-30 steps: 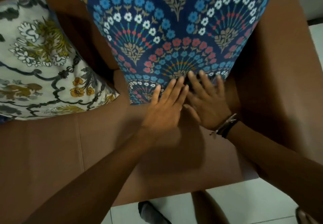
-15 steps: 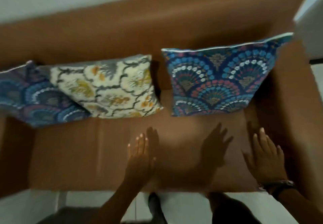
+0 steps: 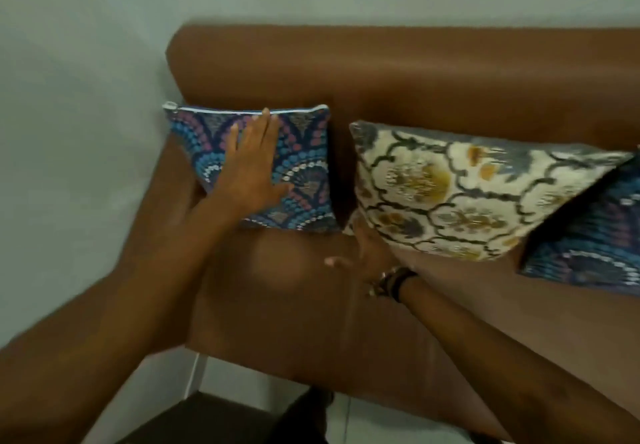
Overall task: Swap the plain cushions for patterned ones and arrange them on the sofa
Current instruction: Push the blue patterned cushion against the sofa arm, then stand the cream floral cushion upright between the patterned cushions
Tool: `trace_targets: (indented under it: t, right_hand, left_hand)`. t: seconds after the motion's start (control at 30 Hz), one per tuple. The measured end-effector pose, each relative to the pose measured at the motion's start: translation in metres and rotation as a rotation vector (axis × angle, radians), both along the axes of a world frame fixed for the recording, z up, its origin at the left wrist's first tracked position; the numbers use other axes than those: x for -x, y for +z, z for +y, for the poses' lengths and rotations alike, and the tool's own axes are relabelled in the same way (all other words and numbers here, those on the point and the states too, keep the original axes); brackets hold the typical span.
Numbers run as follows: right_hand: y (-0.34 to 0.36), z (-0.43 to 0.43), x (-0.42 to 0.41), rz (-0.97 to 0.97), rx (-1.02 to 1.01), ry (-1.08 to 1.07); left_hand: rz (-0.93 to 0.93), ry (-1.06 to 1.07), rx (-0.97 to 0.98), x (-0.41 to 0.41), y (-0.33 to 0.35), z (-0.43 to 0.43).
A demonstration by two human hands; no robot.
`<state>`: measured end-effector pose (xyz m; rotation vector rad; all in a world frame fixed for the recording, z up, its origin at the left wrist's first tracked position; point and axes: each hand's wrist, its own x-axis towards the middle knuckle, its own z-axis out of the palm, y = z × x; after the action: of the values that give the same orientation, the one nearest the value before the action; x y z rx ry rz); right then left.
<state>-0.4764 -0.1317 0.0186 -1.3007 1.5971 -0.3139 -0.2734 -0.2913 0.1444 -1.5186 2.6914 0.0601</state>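
Both hands now leftward: left hand [image 3: 254,170] flat on blue cushion [image 3: 304,166], right hand [image 3: 363,253] blurred, grip unclear.

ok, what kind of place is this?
Probably a home living room: a brown sofa against a plain pale wall, patterned cushions along its back, such as the blue cushion and the cream cushion, and tiled floor below.

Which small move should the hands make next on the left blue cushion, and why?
Probably the left hand, flat on the blue fan-pattern cushion, should press it upright against the sofa back; it stands apart from the cream floral cushion, which tilts.
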Motion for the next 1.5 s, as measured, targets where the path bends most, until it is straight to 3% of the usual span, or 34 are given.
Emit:
trace_targets:
  t: [0.13, 0.2, 0.3, 0.47, 0.57, 0.67, 0.83, 1.07, 1.2, 1.3, 1.4, 1.5]
  right_hand:
    - [-0.037, -0.098, -0.072, -0.177, -0.048, -0.451]
    - [-0.059, -0.130, -0.078, -0.220, -0.059, -0.536]
    - [-0.080, -0.155, -0.084, -0.250, 0.037, -0.520]
    - [-0.062, -0.138, -0.108, -0.226, 0.253, -0.817]
    - [-0.014, -0.126, -0.089, -0.123, 0.445, -0.755]
    - [0.025, -0.142, -0.070, 0.063, 0.490, -0.546]
    - [0.035, -0.173, -0.066, 0.242, 0.571, -0.325]
    - [0.022, -0.184, -0.067, 0.323, 0.596, -0.257]
    - [0.023, -0.178, -0.057, 0.370, 0.459, -0.228]
    - [0.033, -0.151, -0.051, 0.357, 0.525, -0.263]
    - [0.037, -0.093, -0.030, 0.382, 0.751, -0.373]
    - [0.024, -0.017, 0.018, 0.475, 0.841, -0.572]
  left_hand:
    - [-0.266, -0.062, -0.160, -0.056, -0.022, -0.102]
    - [-0.299, -0.094, -0.168, -0.072, -0.036, -0.126]
    - [-0.211, -0.162, -0.104, -0.081, -0.055, -0.143]
    - [0.054, -0.110, -0.049, -0.095, -0.056, -0.137]
    - [0.404, -0.045, -0.240, -0.121, -0.046, -0.131]
    - [0.658, -0.018, -0.458, -0.137, -0.042, -0.125]
    - [0.621, 0.216, -0.404, -0.138, -0.056, -0.132]
    - [0.611, 0.231, -0.451, -0.143, -0.055, -0.135]
    - [0.575, 0.266, -0.424, -0.137, -0.051, -0.131]
    - [0.543, 0.316, -0.261, -0.132, -0.045, -0.102]
    - [0.616, 0.167, -0.006, -0.101, -0.041, -0.034]
    - [0.525, -0.236, 0.003, -0.034, -0.045, 0.022]
